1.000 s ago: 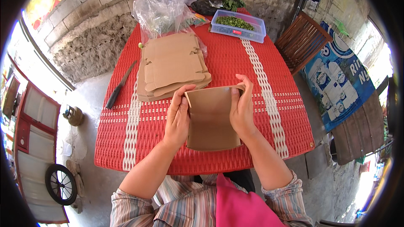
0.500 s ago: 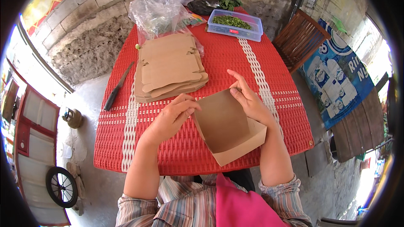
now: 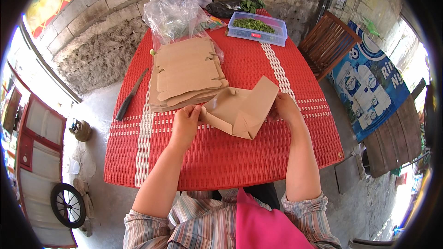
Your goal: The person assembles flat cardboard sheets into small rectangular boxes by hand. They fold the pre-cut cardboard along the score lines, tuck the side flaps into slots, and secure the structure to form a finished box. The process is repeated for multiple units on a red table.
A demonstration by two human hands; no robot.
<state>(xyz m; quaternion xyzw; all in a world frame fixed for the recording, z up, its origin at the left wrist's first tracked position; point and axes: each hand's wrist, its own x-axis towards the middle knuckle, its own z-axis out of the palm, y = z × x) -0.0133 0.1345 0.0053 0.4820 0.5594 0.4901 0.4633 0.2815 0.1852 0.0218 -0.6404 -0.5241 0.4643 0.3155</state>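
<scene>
A brown cardboard box (image 3: pixel 244 106), partly folded up, is held between my two hands above the red woven table. My left hand (image 3: pixel 187 122) pinches a flap at its left end. At its right side, my right hand (image 3: pixel 284 109) grips the raised panel, with some fingers hidden behind the cardboard. Just beyond the box lies a stack of flat cardboard box blanks (image 3: pixel 187 71), with notched edges and rounded tabs.
Left of the stack lies a knife with a dark handle (image 3: pixel 123 109). Behind it sits a clear plastic bag (image 3: pixel 173 18). A clear tub (image 3: pixel 258 39) of chopped greens stands at the far right, near a black bag (image 3: pixel 224 7). A wooden chair (image 3: pixel 330 44) stands right of the table (image 3: pixel 221 170).
The box has been turned and tipped away from me, so its flaps now show. My left hand has closed on a flap, and my right hand has moved to the box's outer right side.
</scene>
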